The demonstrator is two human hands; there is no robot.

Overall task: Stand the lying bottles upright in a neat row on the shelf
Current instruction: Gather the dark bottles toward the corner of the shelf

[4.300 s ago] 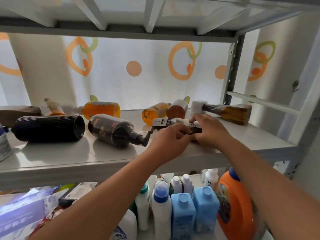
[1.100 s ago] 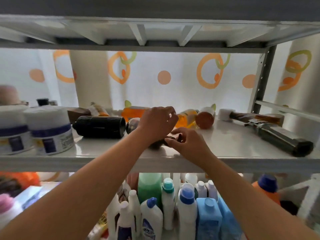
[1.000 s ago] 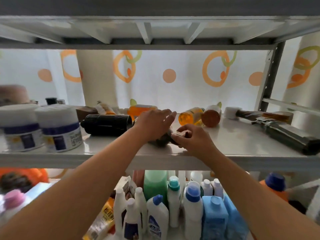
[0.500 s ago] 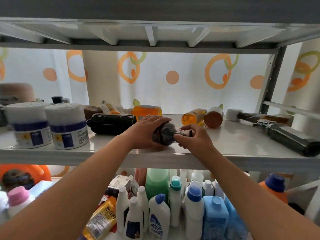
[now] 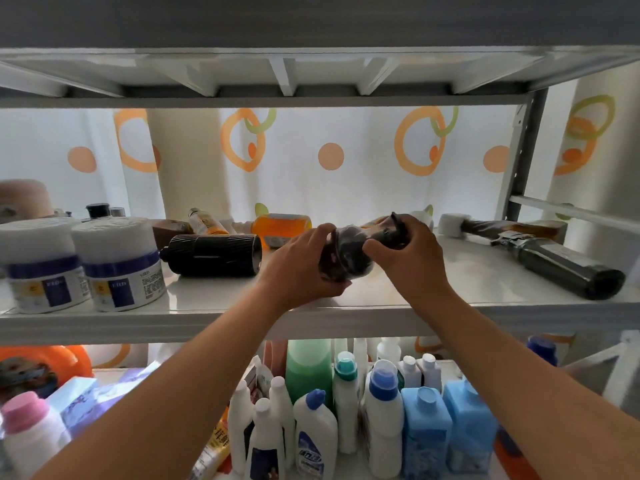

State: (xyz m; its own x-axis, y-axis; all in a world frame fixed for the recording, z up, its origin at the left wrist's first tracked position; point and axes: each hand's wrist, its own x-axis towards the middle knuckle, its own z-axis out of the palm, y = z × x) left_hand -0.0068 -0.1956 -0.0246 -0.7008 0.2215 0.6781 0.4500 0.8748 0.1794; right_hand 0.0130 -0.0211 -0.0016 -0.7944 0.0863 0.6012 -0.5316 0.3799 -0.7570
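Gripping a dark pump bottle (image 5: 349,252) from both sides, the hands are holding it tilted just above the front edge of the shelf (image 5: 346,322), near its middle. The left hand (image 5: 304,265) is curling closed around the bottle's base and lower body, fingers wrapping underneath. The right hand (image 5: 408,252) is closing on the neck and pump, which is pointing up and away toward the back. A black ribbed bottle (image 5: 214,255) is lying on its side just left of the left hand; a long dark bottle (image 5: 561,263) is lying near the shelf's right edge. The hands are hiding most of the held bottle's label, and the orange bottles (image 5: 280,225) at the back edge are showing only in part behind them.
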